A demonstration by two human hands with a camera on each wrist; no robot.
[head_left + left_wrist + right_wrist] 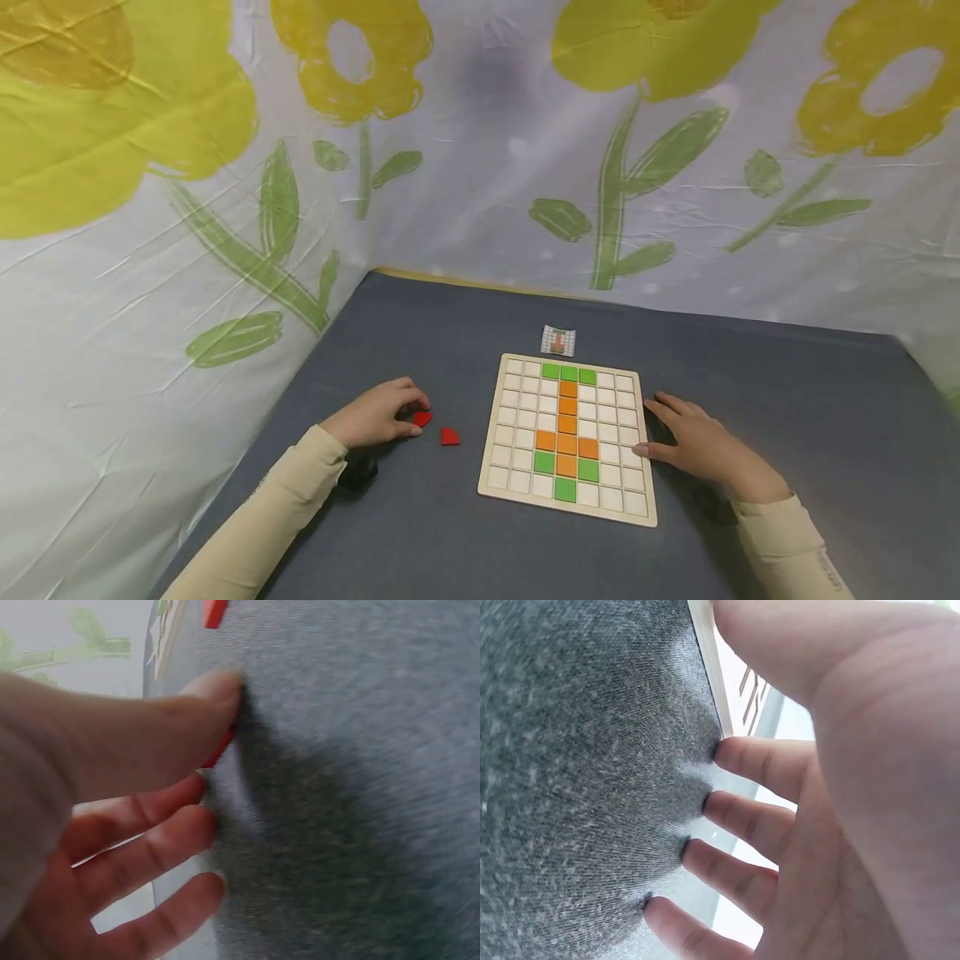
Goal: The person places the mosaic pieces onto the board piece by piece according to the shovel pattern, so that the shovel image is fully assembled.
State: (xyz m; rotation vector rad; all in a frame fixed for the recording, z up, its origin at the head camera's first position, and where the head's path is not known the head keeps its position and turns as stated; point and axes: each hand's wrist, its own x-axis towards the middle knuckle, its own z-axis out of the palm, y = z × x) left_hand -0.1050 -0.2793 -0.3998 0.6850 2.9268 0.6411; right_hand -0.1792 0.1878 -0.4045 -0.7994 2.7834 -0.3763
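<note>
My left hand (381, 413) is at the table, left of the board, its thumb and forefinger pinching a small red tile (423, 419) from either side. In the left wrist view the thumb covers most of this red tile (219, 748). A second red tile (449, 437), with one rounded corner, lies just to the right. My right hand (701, 442) rests at the right side of a wooden grid board (489, 487). Its thumb touches the board's edge, and the other fingertips (727, 750) press on the cloth with fingers spread. Green tiles (565, 489) and orange tiles (567, 443) fill some squares.
A small printed pattern card (558, 341) lies beyond the board's far edge. Dark grey cloth (420, 533) covers the table. A flower-printed curtain (480, 208) hangs behind the table and along its left side.
</note>
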